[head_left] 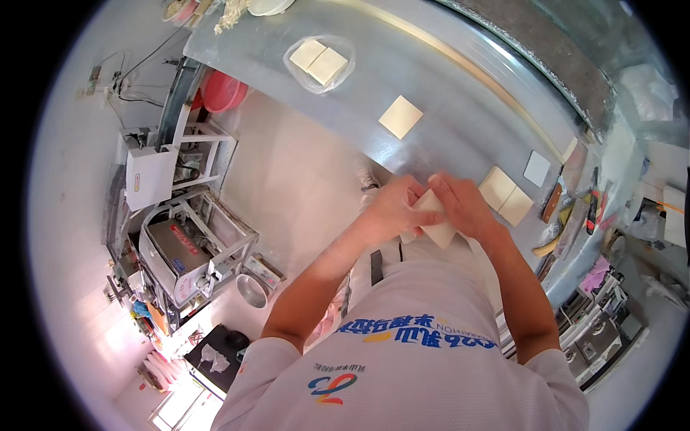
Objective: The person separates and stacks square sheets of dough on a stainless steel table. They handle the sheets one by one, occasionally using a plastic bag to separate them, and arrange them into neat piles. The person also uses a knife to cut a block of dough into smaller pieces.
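My left hand [393, 206] and my right hand [458, 201] both grip a pale cream square stack [437, 228], held in front of my body at the steel table's near edge. A single cream square [400, 117] lies flat on the table above my hands. Two more cream stacks [497, 187] sit side by side to my right, beside a small white card [537, 169]. Farther up, a clear plastic bag [338, 77] holds two cream squares [307, 54].
The steel table [266, 50] has wooden-handled knives and tools [552, 202] at its right. Machines on white frames [172, 255] stand to the left, near a red basin [219, 90] and a metal bowl [251, 291]. White bowls and noodle-like pieces lie at the table's far left.
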`<action>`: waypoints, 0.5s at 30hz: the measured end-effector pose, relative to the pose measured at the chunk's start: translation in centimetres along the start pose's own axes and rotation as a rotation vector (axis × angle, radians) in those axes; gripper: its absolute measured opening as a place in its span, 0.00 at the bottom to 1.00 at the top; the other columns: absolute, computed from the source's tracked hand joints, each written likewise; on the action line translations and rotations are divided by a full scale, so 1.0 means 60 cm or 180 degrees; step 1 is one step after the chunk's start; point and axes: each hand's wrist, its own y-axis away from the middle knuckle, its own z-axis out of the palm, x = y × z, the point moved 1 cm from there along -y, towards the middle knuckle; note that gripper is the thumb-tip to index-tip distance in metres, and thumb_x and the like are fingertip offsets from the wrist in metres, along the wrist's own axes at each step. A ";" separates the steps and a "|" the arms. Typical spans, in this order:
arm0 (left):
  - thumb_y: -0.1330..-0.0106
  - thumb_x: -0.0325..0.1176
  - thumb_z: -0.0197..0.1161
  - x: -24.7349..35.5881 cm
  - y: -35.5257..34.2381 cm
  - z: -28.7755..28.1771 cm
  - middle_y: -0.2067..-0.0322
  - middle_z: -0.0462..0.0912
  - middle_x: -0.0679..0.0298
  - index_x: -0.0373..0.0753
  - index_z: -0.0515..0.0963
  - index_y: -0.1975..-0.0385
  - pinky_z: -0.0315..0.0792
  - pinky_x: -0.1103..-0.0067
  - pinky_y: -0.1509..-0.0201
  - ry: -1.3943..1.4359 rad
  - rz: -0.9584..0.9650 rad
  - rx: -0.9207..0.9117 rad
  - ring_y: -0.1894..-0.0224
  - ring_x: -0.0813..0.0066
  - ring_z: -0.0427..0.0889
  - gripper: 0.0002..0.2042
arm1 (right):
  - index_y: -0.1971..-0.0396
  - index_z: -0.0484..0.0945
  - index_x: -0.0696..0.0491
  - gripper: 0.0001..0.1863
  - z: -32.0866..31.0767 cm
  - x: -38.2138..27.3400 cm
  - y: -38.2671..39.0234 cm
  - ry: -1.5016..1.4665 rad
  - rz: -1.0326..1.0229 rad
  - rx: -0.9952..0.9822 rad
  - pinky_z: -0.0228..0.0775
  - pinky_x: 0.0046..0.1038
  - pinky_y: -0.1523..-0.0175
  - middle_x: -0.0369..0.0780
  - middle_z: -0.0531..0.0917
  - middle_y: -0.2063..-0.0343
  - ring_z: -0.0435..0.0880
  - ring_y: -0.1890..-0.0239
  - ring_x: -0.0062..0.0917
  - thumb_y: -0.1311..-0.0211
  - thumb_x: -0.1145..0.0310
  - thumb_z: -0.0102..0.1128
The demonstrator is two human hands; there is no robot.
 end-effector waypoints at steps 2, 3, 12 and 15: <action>0.41 0.36 0.82 0.019 -0.002 -0.013 0.61 0.86 0.53 0.29 0.74 0.47 0.84 0.76 0.62 0.0089 0.0131 0.0099 0.61 0.73 0.87 0.29 | 0.58 0.77 0.55 0.28 -0.015 -0.023 -0.009 -0.0063 -0.0024 0.0139 0.71 0.43 0.54 0.52 0.83 0.65 0.80 0.62 0.48 0.17 0.43 0.46; 0.39 0.35 0.80 0.021 0.014 0.016 0.62 0.87 0.53 0.29 0.74 0.48 0.84 0.76 0.61 0.0165 0.0079 -0.0024 0.61 0.73 0.87 0.26 | 0.58 0.77 0.56 0.28 -0.026 -0.040 0.035 0.0011 0.0279 0.0129 0.71 0.43 0.54 0.53 0.83 0.66 0.80 0.62 0.49 0.17 0.43 0.45; 0.16 0.53 0.47 0.021 -0.045 -0.078 0.61 0.89 0.54 0.35 0.79 0.58 0.81 0.73 0.50 0.1340 0.0399 0.0412 0.59 0.67 0.89 0.25 | 0.57 0.81 0.46 0.19 -0.104 -0.052 -0.024 -0.4026 -0.0771 -0.0531 0.75 0.25 0.72 0.38 0.84 0.72 0.86 0.73 0.28 0.15 0.48 0.48; 0.16 0.53 0.48 -0.066 -0.111 -0.070 0.59 0.90 0.55 0.36 0.80 0.55 0.81 0.72 0.49 0.0935 0.0266 0.0557 0.57 0.66 0.89 0.24 | 0.55 0.78 0.54 0.16 -0.108 -0.075 -0.046 -0.0787 -0.0030 0.1607 0.71 0.23 0.53 0.34 0.78 0.69 0.76 0.60 0.16 0.17 0.56 0.52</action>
